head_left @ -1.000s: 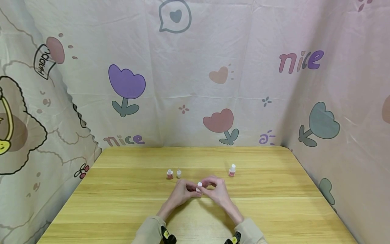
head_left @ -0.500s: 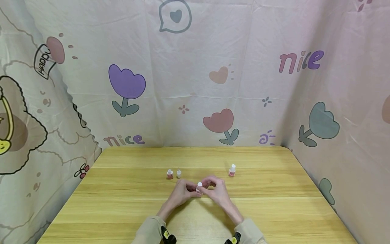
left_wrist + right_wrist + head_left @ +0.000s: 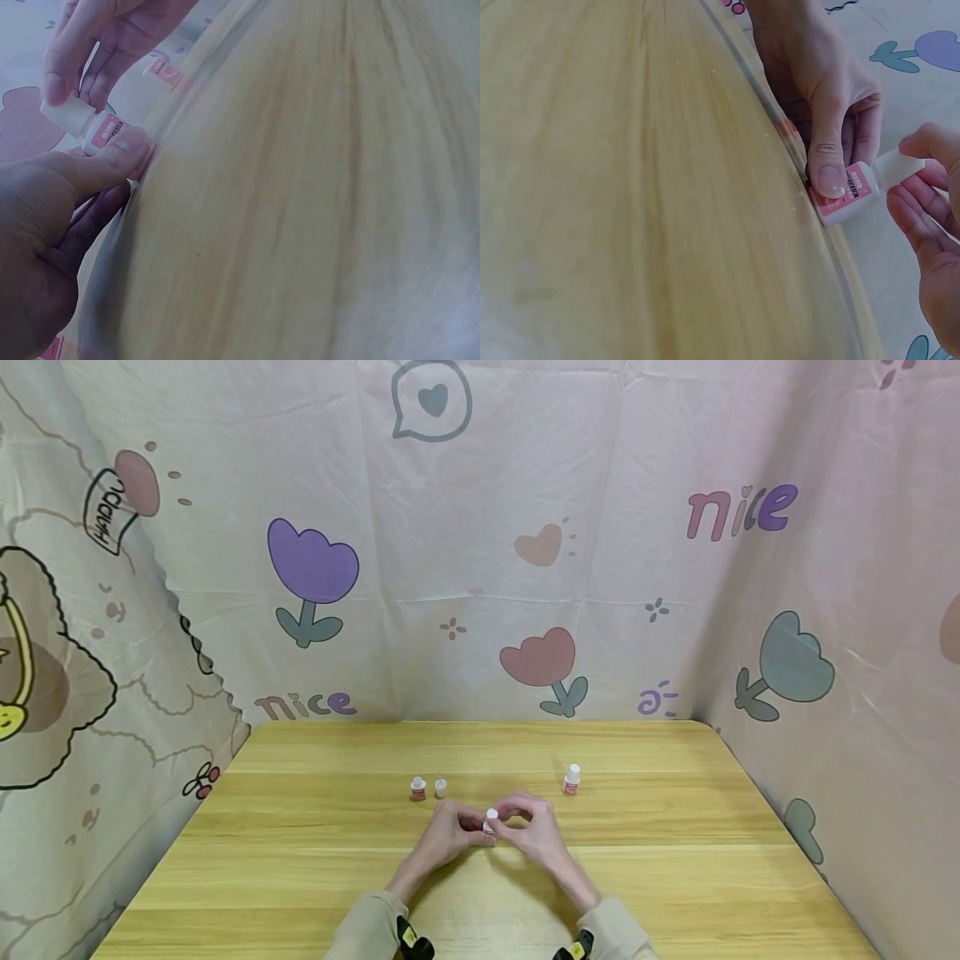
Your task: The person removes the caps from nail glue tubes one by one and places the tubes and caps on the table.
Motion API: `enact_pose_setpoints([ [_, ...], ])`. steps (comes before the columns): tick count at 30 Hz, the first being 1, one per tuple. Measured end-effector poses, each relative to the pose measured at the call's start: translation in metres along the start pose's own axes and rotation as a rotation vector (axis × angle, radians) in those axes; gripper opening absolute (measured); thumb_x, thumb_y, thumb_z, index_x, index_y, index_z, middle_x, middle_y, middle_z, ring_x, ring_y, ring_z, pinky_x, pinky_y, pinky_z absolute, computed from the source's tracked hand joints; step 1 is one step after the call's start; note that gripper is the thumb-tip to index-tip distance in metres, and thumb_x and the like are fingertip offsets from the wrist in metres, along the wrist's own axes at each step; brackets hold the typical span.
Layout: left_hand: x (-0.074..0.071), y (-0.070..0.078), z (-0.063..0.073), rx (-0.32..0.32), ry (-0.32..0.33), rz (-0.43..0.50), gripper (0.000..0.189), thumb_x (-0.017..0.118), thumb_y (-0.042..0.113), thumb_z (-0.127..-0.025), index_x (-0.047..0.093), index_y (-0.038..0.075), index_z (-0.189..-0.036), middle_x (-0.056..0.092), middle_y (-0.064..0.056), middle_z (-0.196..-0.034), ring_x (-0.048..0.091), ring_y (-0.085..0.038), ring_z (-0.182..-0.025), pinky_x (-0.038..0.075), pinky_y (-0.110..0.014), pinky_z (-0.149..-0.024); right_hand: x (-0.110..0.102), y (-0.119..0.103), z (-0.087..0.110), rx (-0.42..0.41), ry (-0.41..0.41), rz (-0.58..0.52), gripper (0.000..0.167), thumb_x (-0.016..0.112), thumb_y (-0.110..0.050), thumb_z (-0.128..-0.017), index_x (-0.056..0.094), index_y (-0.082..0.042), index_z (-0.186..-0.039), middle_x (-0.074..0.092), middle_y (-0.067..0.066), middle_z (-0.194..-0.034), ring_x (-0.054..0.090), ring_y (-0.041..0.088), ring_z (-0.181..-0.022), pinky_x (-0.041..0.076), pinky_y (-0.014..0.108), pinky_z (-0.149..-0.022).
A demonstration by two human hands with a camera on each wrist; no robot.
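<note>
A small white bottle (image 3: 847,191) with a pink label is between both hands, close over the table near the middle. My left hand (image 3: 450,828) pinches its body, thumb pressed across the label. With thumb and fingertips my right hand (image 3: 536,837) pinches the white cap (image 3: 896,168), which sits at the bottle's neck. In the left wrist view the cap points up and left, so the bottle looks tilted there. The lower part of the bottle is partly hidden by the left fingers.
Beyond the left hand, a small bottle with a red-pink label (image 3: 417,790) stands beside a small white cap-like piece (image 3: 441,788). Another capped white bottle (image 3: 572,779) stands farther right. The wooden table (image 3: 300,860) ends at a printed cloth backdrop (image 3: 450,652).
The right thumb has shifted very slightly against the cap. Both hands stay in the same place, and the other bottles have not moved.
</note>
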State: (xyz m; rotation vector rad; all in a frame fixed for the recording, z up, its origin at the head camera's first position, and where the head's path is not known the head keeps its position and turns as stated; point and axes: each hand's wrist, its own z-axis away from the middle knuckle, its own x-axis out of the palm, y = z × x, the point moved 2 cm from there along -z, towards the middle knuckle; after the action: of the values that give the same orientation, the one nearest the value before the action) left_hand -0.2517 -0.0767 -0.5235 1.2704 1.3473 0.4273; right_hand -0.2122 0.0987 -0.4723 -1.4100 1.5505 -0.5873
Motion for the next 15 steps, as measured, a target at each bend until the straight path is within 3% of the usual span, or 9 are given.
enact_pose_setpoints([
  [4,-0.0001,0.0002,0.0001,0.001,-0.001,0.002,0.007,0.086,0.018,-0.079,0.08,0.015,-0.082,0.078,-0.003,-0.075,0.06,0.001,-0.063,0.048,-0.016,-0.058,0.0006,0.0004,0.0002,0.017,-0.004,-0.006,0.014,0.077,0.007,-0.081,0.071,0.009,-0.094,0.072,0.025,-0.09,0.068,0.042,-0.08,0.06,0.054,-0.078],
  [11,0.0004,-0.0012,0.0003,0.0,0.001,0.014,0.009,0.086,0.018,-0.079,0.081,0.016,-0.086,0.078,-0.002,-0.078,0.062,0.001,-0.065,0.05,-0.016,-0.06,0.0014,0.003,-0.0003,0.03,0.022,-0.007,0.019,0.081,0.005,-0.078,0.07,0.008,-0.093,0.072,0.024,-0.086,0.069,0.017,-0.075,0.06,0.051,-0.075],
  [15,0.0008,-0.0012,0.0002,0.003,0.002,0.014,0.008,0.086,0.018,-0.079,0.081,0.016,-0.085,0.078,-0.002,-0.077,0.062,0.0,-0.065,0.05,-0.016,-0.06,0.0017,0.0036,-0.0003,0.01,0.035,-0.006,0.018,0.081,0.006,-0.077,0.07,0.008,-0.092,0.072,0.024,-0.084,0.069,0.014,-0.073,0.06,0.051,-0.072],
])
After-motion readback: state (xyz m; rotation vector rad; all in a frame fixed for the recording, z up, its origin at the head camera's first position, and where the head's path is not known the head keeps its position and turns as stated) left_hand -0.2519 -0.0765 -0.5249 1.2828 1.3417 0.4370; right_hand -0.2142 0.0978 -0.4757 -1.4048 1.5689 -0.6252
